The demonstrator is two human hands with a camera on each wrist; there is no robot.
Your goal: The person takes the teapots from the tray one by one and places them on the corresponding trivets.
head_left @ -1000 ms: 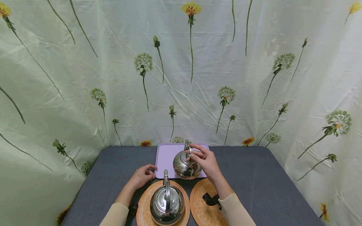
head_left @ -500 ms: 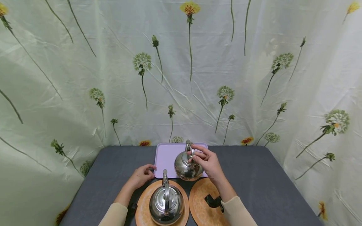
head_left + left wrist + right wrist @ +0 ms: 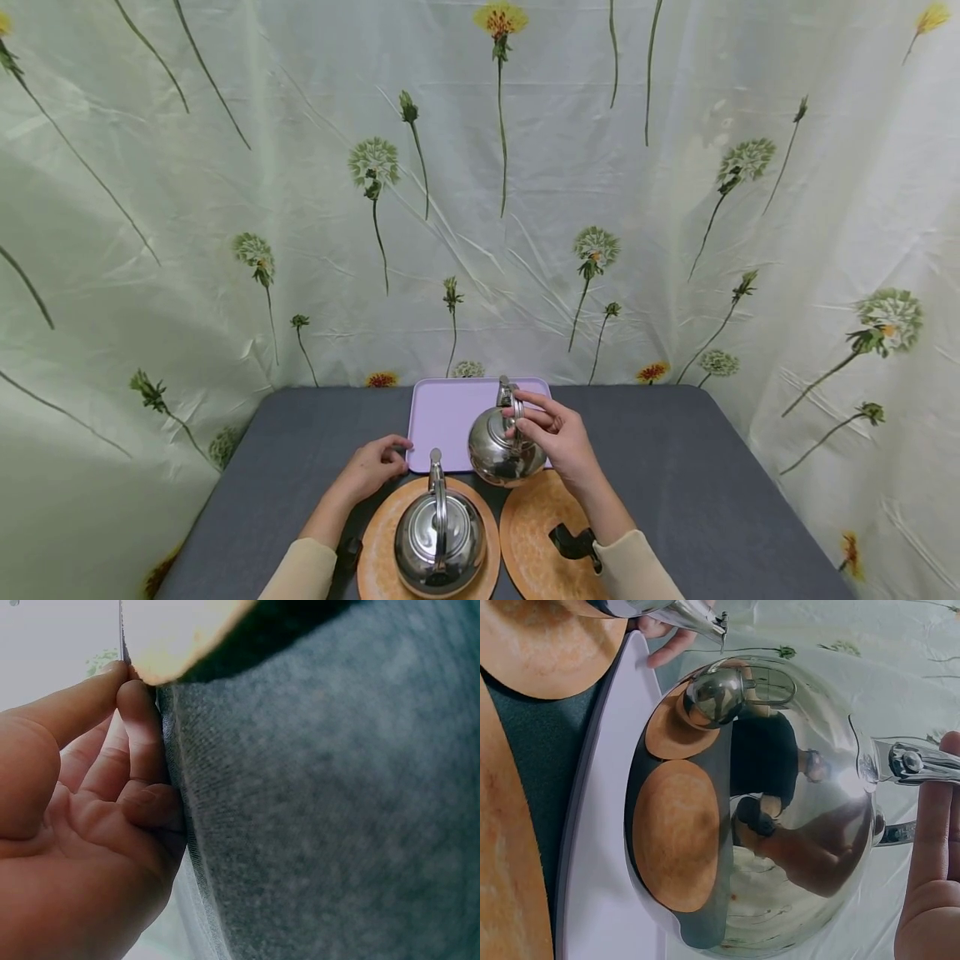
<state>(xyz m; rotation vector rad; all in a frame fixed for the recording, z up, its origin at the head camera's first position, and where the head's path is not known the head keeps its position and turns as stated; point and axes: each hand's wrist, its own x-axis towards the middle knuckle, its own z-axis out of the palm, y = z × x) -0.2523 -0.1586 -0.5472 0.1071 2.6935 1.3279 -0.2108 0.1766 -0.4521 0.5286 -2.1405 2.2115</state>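
A shiny steel kettle (image 3: 495, 454) hangs by its handle from my right hand (image 3: 562, 437), over the front right part of the lilac tray (image 3: 435, 408). The fingers and thumb of that hand grip the handle; the right wrist view shows the kettle's mirrored body (image 3: 682, 847) close up. My left hand (image 3: 371, 468) is at the tray's left edge, thumb and index finger pinching the rim. In the left wrist view the other fingers of the left hand (image 3: 97, 817) are curled by the cloth. A second steel kettle (image 3: 423, 537) stands upright on the left round board.
Two round orange-brown boards, the left (image 3: 375, 558) and the right (image 3: 528, 533), lie in front of the tray on the dark grey tabletop (image 3: 690, 483). Behind the table hangs a pale curtain (image 3: 555, 183) with dandelion prints. Black wrist straps (image 3: 573, 543) show at the sleeves.
My right hand has brought the held kettle a little toward me and to the right. The left hand stays at the tray's edge, and the other kettle keeps its place.
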